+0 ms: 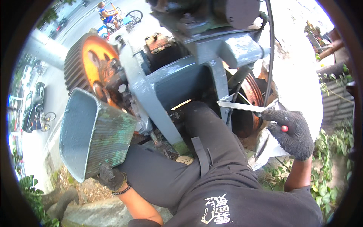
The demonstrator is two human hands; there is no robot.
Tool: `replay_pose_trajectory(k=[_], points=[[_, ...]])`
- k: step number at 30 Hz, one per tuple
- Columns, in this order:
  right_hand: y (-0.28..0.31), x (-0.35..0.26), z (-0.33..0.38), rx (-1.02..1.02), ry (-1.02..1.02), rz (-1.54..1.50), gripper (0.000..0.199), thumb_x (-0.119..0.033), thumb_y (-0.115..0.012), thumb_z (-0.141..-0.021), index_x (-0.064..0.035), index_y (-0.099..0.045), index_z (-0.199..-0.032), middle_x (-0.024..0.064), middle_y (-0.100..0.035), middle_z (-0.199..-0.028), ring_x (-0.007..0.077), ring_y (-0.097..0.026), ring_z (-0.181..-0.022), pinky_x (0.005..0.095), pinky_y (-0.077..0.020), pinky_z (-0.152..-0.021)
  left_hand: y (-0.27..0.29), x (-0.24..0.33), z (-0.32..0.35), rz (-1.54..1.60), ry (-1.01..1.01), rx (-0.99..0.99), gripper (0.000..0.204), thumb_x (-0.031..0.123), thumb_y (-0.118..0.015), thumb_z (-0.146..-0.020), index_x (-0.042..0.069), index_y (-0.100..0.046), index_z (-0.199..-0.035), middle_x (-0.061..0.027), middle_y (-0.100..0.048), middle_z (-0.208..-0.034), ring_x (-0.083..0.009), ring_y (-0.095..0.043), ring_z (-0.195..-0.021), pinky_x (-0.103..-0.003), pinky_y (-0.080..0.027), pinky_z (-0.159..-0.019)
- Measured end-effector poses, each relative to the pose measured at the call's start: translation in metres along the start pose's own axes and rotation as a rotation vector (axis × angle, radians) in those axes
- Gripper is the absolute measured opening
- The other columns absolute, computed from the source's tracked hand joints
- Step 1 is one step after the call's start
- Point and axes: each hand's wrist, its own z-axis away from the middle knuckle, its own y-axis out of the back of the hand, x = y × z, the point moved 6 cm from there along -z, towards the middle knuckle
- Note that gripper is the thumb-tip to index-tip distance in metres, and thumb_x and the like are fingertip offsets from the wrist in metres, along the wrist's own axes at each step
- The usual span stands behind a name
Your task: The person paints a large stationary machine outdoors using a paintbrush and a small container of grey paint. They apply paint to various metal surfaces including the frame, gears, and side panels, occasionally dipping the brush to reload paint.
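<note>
My left hand (110, 177), in a dark knit glove with a bead bracelet at the wrist, grips the lower edge of a grey-green metal hopper (111, 140). The hopper is tilted, its wide mouth facing left, and it lies against my left thigh. Some of the left fingers are hidden. On the right, my gloved right hand (289, 130) is closed around a long, flat, pale metal tool (242, 106). A small red end pokes out of that fist. The tool's far end reaches the leg of a grey-painted machine frame (162, 102) in front of me.
An orange toothed wheel (92, 56) stands on the machine's left, a rusty grooved pulley (253, 94) on its right. A black cable (270, 53) hangs beside the pulley. Leafy plants (329, 162) grow at right. A road with a parked dark vehicle (34, 104) and a cyclist (109, 17) lies beyond.
</note>
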Motion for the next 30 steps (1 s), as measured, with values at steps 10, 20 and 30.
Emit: replay_pose_trajectory(k=[10, 20, 30], points=[[0.006, 0.003, 0.003, 0.091, 0.015, -0.207, 0.028, -0.017, -0.072, -0.090, -0.0058, -0.079, -0.115, 0.0173, -0.078, -0.091, 0.0347, -0.077, -0.079, 0.0413, -0.0596, -0.074, 0.004, 0.021, -0.027, 0.125, -0.112, 0.025, 0.057, 0.012, -0.077, -0.089, -0.002, -0.059, -0.141, -0.0228, -0.057, -0.143, -0.0398, -0.058, -0.129, -0.046, -0.051, -0.106], [0.005, -0.019, -0.012, 0.027, -0.085, -0.256, 0.036, -0.014, -0.066, -0.091, -0.0002, -0.075, -0.123, 0.0219, -0.078, -0.113, 0.0364, -0.077, -0.104, 0.0424, -0.0573, -0.094, -0.033, -0.055, 0.058, 0.701, 0.647, -0.121, 0.074, 0.014, -0.085, -0.089, -0.005, -0.047, -0.149, -0.0200, -0.057, -0.150, -0.0311, -0.060, -0.131, -0.044, -0.053, -0.109], [0.028, -0.013, -0.016, 0.221, 0.002, -0.306, 0.035, -0.019, -0.062, -0.097, 0.0004, -0.075, -0.124, 0.0184, -0.076, -0.097, 0.0355, -0.073, -0.087, 0.0422, -0.0565, -0.084, -0.025, -0.012, 0.016, 0.584, 0.269, -0.188, 0.049, 0.024, -0.063, -0.106, -0.009, -0.056, -0.142, -0.0249, -0.056, -0.150, -0.0404, -0.065, -0.124, -0.052, -0.057, -0.103]])
